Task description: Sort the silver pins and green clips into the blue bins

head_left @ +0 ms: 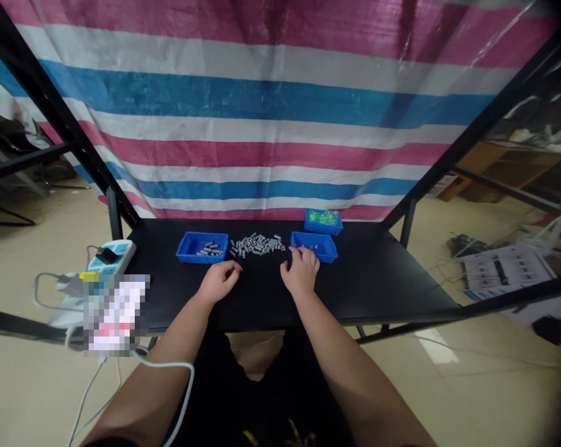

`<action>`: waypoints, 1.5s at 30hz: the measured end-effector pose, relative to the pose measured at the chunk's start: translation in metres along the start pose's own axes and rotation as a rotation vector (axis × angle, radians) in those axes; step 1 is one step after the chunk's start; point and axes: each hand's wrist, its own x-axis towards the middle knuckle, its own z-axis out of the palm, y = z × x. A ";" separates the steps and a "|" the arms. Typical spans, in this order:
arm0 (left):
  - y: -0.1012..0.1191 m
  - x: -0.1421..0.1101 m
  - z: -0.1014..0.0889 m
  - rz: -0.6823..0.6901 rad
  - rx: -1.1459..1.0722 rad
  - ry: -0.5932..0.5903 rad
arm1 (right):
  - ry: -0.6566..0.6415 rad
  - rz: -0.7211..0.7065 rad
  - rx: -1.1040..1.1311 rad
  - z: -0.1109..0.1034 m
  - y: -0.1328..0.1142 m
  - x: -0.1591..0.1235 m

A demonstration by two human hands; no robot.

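A heap of several small grey metal parts lies on the black table between two blue trays. My left hand rests on the table just in front of the heap, fingers curled in a pinch; what it holds is too small to make out. My right hand sits at the near edge of the right blue tray, fingers curled, fingertips beside small grey parts at the tray rim. The left blue tray holds several grey parts.
A third blue tray with green pieces stands at the back right. A white power strip with cables lies on the table's left end. A striped tarpaulin hangs behind. Black frame bars flank the table. Papers lie on the floor at right.
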 end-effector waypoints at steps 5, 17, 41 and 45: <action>-0.002 0.000 0.001 -0.001 0.003 0.008 | -0.059 -0.078 0.058 -0.004 -0.006 -0.002; 0.000 -0.001 0.000 -0.001 -0.014 0.005 | -0.475 -0.083 -0.046 0.019 -0.012 -0.002; 0.002 0.001 0.000 -0.021 0.021 -0.015 | -0.217 -0.090 0.281 0.022 0.001 -0.005; 0.001 0.001 0.000 -0.020 0.015 -0.016 | -0.181 -0.133 0.371 0.028 0.008 -0.003</action>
